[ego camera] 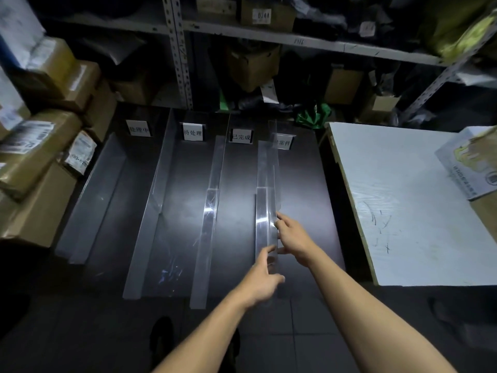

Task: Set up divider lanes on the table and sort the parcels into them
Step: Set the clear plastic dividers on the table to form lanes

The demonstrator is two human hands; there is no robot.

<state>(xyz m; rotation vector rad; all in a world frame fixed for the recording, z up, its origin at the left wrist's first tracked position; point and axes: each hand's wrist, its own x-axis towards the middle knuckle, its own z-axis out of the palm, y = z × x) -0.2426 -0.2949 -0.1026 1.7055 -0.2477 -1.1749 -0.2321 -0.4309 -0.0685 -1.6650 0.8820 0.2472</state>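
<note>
A dark table (301, 184) carries clear L-shaped acrylic dividers running front to back. The rightmost divider (266, 181) stands upright; my left hand (262, 281) pinches its near end and my right hand (291, 238) grips its right side a little farther along. Three other dividers lie to the left: one at the far left (91, 200), one (158, 189) and one (211, 211) in the middle. White label cards (192, 131) with printed characters stand at the back of each lane. Brown parcels (35, 154) are stacked at the left.
A white board (403, 205) lies to the right of the table, with a printed box (473, 162) on its far corner. Metal shelving (180, 49) behind holds cartons and dark bags. Grey tiled floor (295, 345) lies below my arms.
</note>
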